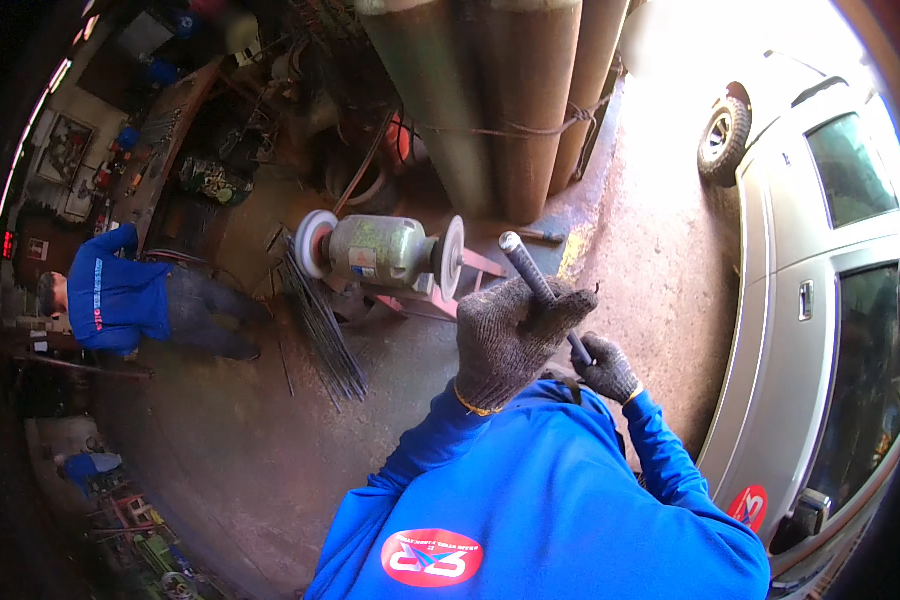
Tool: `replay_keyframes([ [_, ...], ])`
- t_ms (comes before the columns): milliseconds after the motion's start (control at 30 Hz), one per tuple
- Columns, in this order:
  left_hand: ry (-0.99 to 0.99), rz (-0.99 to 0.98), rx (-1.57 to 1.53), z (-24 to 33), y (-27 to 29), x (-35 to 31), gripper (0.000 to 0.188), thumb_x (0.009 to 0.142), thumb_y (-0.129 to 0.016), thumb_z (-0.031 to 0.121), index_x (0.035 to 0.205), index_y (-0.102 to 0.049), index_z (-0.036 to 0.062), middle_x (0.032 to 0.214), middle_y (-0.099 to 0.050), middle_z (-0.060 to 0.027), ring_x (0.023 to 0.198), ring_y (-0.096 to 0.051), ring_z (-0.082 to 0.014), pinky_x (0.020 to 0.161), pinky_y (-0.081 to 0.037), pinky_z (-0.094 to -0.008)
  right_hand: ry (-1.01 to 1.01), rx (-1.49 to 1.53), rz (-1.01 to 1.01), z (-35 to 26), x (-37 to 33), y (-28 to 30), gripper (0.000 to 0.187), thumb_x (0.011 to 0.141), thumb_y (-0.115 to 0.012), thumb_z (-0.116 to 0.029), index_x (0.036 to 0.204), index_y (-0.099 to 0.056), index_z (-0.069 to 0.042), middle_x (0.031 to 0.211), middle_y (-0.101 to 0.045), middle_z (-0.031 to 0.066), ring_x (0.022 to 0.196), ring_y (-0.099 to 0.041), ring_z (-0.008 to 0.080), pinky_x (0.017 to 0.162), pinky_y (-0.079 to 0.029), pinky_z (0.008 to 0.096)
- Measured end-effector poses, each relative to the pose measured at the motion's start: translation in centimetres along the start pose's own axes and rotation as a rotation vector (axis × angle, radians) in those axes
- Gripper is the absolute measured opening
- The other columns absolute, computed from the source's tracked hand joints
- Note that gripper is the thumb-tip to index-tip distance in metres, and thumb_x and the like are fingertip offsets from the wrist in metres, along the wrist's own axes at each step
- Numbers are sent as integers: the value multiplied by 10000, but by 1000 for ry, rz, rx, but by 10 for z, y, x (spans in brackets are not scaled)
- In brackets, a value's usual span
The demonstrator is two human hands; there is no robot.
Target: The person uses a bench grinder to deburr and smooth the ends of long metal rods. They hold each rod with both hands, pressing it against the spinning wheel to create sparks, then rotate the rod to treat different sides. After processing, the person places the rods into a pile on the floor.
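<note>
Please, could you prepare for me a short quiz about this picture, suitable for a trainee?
1. Multiple choice: what does the gloved left hand hold?
A) a hammer
B) a dark rod
C) a paintbrush

2. True or false: the silver vehicle stands on the right side of the picture.

3. Count: how many round wheels are on the green grinder?

Key: 1. B; 2. True; 3. Two.

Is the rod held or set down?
Held: the left gloved hand closes around the rod, with the right gloved hand at its lower end.
</note>
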State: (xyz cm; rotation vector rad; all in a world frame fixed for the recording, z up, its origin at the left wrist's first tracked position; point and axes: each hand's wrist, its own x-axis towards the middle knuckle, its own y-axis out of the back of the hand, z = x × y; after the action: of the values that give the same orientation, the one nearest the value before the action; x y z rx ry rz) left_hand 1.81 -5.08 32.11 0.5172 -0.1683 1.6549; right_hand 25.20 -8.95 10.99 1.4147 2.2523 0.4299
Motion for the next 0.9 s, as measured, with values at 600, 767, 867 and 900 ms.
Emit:
replay_keyframes([
  [600, 49, -86, 114, 36, -56, 75, 289, 967, -705, 230, 920, -704, -55, 782, -737, -72, 743, -695, -98, 645, -545, -267, -356, -277, -3, 132, -7, 25, 526, 868, -634, -623, 1022, -740, -131, 946, -728, 186, 953, -692, 386, 816, -536, 477],
  [767, 35, 35, 85, 18, -41, 68, 259, 964, -706, 218, 982, -717, -39, 808, -733, -81, 697, -679, -106, 615, -544, -273, -482, -245, -126, 187, -26, 22, 571, 860, -620, -645, 1019, -734, -108, 948, -724, 211, 949, -689, 403, 800, -529, 486],
  [867, 156, 124, 10, 17, -21, 60, 261, 953, -719, 236, 1022, -720, -16, 786, -723, -64, 692, -676, -108, 603, -541, -265, -447, -277, -178, 200, -22, 15, 582, 864, -627, -638, 1024, -731, -88, 932, -725, 211, 940, -693, 395, 793, -524, 479],
  [900, 196, 163, -31, 18, -17, 58, 261, 954, -719, 237, 1031, -719, -12, 777, -720, -61, 684, -673, -106, 603, -540, -260, -429, -303, -181, 204, -23, 19, 584, 866, -629, -634, 1027, -730, -81, 923, -725, 210, 935, -694, 393, 790, -522, 477],
])
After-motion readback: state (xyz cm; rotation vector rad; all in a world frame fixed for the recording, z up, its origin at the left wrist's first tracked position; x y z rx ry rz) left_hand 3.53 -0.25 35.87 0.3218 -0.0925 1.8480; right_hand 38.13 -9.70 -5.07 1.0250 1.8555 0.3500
